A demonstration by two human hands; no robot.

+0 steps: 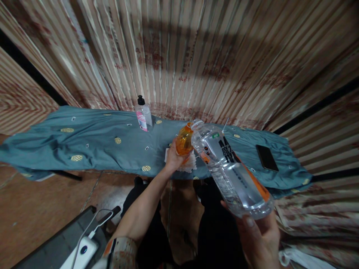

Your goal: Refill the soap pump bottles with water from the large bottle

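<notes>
The left forearm stretches forward from the lower edge of the view, and the left hand [174, 158] is wrapped around an amber bottle [184, 141], gripping it near the front edge of the tabletop [105, 147]. The right hand [260, 235], nearer the body and off to the right, holds the base end of a large clear bottle [232, 175], thumb showing against the plastic. This bottle slants forward and leftward, so that its neck comes right beside the mouth of the amber one; whether the two rims touch cannot be told.

A teal cloth with yellow pineapple motifs covers the long, narrow tabletop, wrinkled all along. A pale, ruffled-edged cloth [190, 164] lies beneath the amber bottle. Left of it stands a pump bottle [144, 117] with a black top and pink label, and a dark phone [267, 157] lies flat toward the right end. Behind hangs a striped, pleated curtain [168, 48] with reddish print. The floor [89, 194] is brownish tile; at lower left, a white power bank [82, 252] with a cable rests on a dark surface.

The amber bottle is small, rounded and translucent. The clear one is ribbed, with a silvery label bearing black lettering and orange patches.
</notes>
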